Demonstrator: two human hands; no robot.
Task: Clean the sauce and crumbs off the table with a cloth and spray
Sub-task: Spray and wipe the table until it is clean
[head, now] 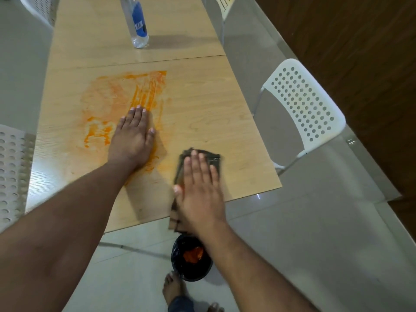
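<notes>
The right hand (200,188) lies flat, fingers straight and together, pressing a dark cloth (213,161) at the table's (225,109) near edge. Left of it, the left hand (132,138) rests palm-down, fingers together, on smeared orange sauce (112,100). The spray bottle (136,21) stands far beyond, upright.

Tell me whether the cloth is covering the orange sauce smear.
No, the cloth lies right of the sauce smear, under the right hand.

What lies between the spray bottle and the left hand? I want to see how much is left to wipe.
In the head view, bare wood, the table seam, then orange sauce smears between the spray bottle and the left hand.
</notes>
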